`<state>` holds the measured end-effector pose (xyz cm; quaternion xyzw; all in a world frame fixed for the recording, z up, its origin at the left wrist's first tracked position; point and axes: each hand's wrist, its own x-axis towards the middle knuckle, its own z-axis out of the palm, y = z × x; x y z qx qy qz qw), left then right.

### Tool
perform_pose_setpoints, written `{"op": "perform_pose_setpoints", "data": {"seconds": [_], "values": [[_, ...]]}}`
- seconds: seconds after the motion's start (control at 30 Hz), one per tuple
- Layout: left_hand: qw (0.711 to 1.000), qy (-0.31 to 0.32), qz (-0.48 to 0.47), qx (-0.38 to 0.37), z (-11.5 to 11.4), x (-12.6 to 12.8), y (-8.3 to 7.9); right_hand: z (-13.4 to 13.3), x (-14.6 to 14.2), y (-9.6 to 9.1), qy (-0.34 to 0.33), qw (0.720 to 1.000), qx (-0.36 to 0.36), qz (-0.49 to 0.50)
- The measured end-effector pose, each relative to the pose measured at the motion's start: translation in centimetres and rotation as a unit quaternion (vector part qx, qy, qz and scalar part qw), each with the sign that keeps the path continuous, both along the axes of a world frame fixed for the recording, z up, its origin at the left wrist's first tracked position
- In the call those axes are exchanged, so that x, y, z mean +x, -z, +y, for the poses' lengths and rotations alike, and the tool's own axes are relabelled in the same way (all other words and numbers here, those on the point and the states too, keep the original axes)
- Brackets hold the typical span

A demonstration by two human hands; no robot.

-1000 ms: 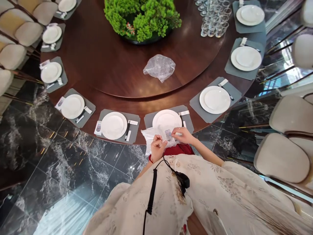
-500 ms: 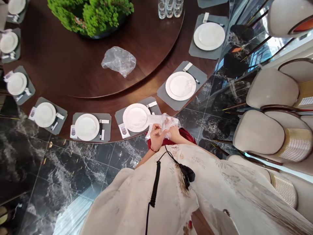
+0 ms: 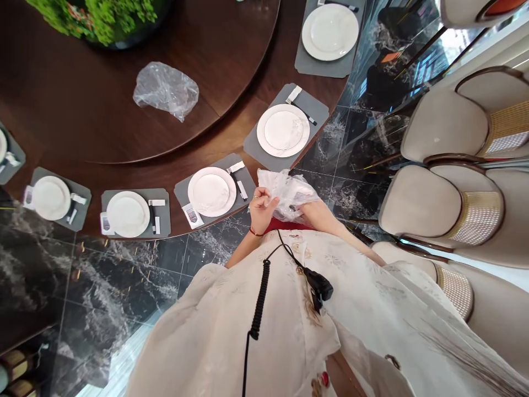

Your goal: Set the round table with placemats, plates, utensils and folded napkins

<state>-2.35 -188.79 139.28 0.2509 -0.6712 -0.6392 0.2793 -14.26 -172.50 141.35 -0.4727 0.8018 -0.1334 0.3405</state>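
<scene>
A clear plastic bag [image 3: 285, 190] is held in front of my body, just off the table edge. My left hand [image 3: 262, 210] is closed, with thumb and fingers pinching the bag's left side. My right hand [image 3: 308, 209] reaches into the bag from the right; crumpled plastic covers its fingers, and what they hold is hidden. A small dark spot shows through the plastic near them. Nearest to my hands is a place setting with a stacked white plate [image 3: 212, 192], a wrapped chopstick set [image 3: 237, 179] and a small printed packet [image 3: 192, 216] on a grey placemat [image 3: 182, 194].
Another crumpled plastic bag [image 3: 165, 90] lies on the turntable [image 3: 82, 110], near a green plant [image 3: 111, 22]. More plate settings [image 3: 283, 130] line the round table. Beige chairs [image 3: 419, 201] stand to the right on dark marble floor [image 3: 124, 275]. A black coiled cord [image 3: 259, 303] hangs down my front.
My view has shifted, so the table sits further left and up. The bag has spread and bunched higher between my hands, and my right hand has moved right, its fingers now more covered.
</scene>
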Motion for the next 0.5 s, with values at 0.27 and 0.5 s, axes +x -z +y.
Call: {"op": "perform_pose_setpoints", "data": {"seconds": [0.27,0.5], "values": [[0.999,0.016,0.023,0.018,1.1,1.8,-1.0,4.0,-12.6,-0.8,0.304,0.888,-0.276,-0.205],[0.988,-0.154,-0.011,0.001,-1.0,6.2,-0.8,-6.4,-14.1,15.6,0.442,0.806,-0.111,-0.377]]}}
